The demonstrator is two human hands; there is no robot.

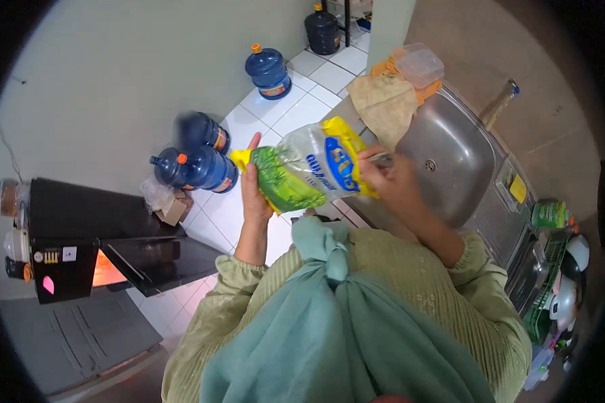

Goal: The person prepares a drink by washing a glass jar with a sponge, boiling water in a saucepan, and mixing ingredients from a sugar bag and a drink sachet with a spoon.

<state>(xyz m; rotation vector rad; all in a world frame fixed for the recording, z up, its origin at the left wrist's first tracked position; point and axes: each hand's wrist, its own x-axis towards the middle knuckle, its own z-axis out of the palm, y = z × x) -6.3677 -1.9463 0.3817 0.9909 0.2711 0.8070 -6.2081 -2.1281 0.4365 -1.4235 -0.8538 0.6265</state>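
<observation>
A plastic bag of sugar (314, 168), yellow at both ends with green plant print and blue "Gula Pasir" lettering, is tilted in front of my body. My left hand (252, 191) grips its left end, thumb on the front and fingers mostly hidden behind. At the opposite yellow end, my right hand (388, 176) is closed, slightly blurred, around a small shiny metal tool (382, 159). Whether it is a spoon or scissors I cannot make out. The hand covers part of the bag's edge.
A steel sink (454, 144) lies at right, with a tan cloth (385, 104) and clear plastic container (420, 65) beyond. A dish rack (548, 289) stands at far right. Blue water gallons (269, 72) stand on white tiles. A black fridge (67, 242) is open at left.
</observation>
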